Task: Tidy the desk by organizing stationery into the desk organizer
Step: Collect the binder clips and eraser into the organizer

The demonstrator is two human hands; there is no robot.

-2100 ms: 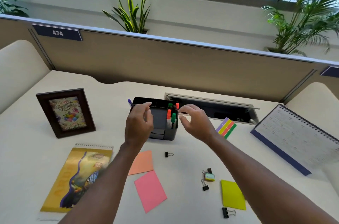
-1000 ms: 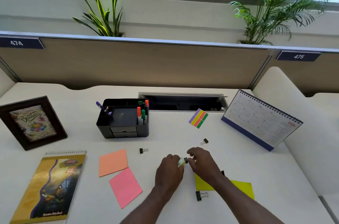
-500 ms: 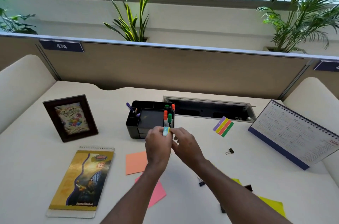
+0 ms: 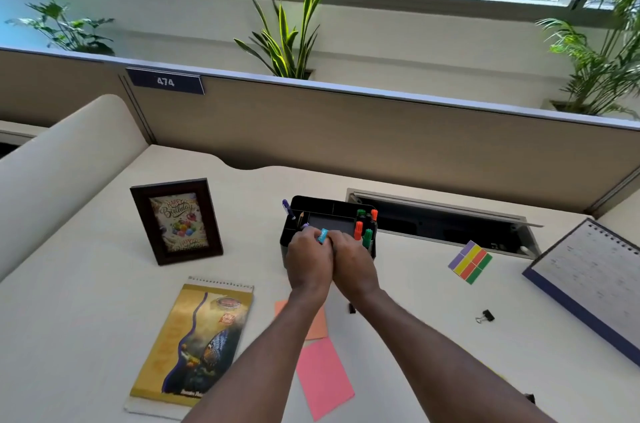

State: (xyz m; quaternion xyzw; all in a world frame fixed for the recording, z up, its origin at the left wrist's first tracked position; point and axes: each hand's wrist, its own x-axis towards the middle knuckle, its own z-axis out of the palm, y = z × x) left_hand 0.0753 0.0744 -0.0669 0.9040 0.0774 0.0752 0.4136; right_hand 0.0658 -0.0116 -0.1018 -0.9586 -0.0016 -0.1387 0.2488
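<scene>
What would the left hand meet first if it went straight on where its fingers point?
Likely the desk organizer: its flat middle tray lies just beyond the left hand, which pinches a small teal item. Depth is unclear.

The left hand point(image 4: 306, 258) and the right hand point(image 4: 355, 263), two in all, are touching over one desk organizer point(image 4: 325, 206) that is holding two orange-capped markers point(image 4: 358, 226), two green-capped markers point(image 4: 367, 235), one purple pen point(image 4: 286, 206) and one pencil point(image 4: 301, 216), with one teal item point(image 4: 323, 235) sitting in the left hand's fingers. The table point(image 4: 86, 284) is carrying one orange sticky note point(image 4: 319, 327) and one pink sticky note point(image 4: 323, 376) at six o'clock of the hands, one binder clip point(image 4: 486, 316) at four, one pad of colour flags point(image 4: 470, 261) and one desk calendar point(image 4: 588, 280) at three, one spiral notebook point(image 4: 194, 343) at eight and one picture frame point(image 4: 176, 221) at nine. Three plants point(image 4: 287, 38) are standing at twelve o'clock.
</scene>
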